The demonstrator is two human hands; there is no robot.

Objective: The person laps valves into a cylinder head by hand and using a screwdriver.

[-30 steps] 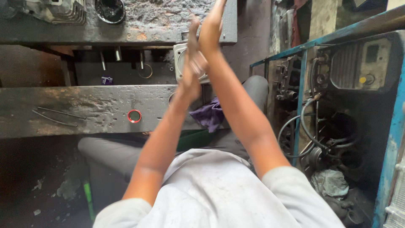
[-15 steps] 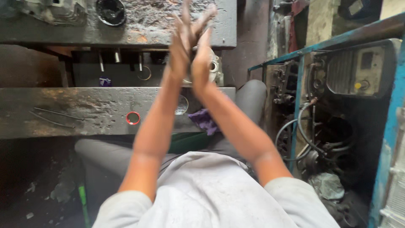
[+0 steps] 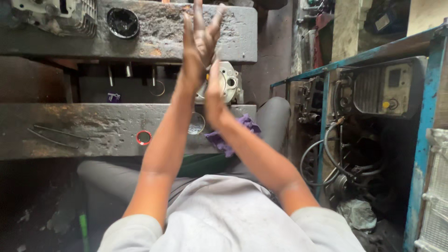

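In the head view, both arms were stretched forward and raised, the hands meeting in front of the camera above a worn metal bench [image 3: 93,133]. The left hand [image 3: 199,44] stood upright with its fingers spread apart, the palm turned toward the other hand. The right hand [image 3: 213,91] sat lower, its edge pressed against the heel and wrist of the left one; its fingers lay together and flat. Neither hand held anything; they touched only each other.

Just behind the hands, partly hidden by them, a pale metal casting [image 3: 228,84] with round openings rested in the gap between the near bench and a far slab [image 3: 163,32]. On the near bench a red ring [image 3: 143,137] lay left of the forearms, and a clear round disc [image 3: 197,123] lay close beside the left forearm. A purple rag [image 3: 233,135] was draped at the bench's right end, under the right forearm. Two thin rods [image 3: 51,135] lay at the bench's left.

On the far slab sat a finned engine part [image 3: 56,14] and a dark round cup [image 3: 122,21]. To the right, a blue frame [image 3: 422,140] enclosed a grey machine [image 3: 387,88] with hoses [image 3: 326,158] below it. The person wore a white shirt [image 3: 224,219] and grey trousers.
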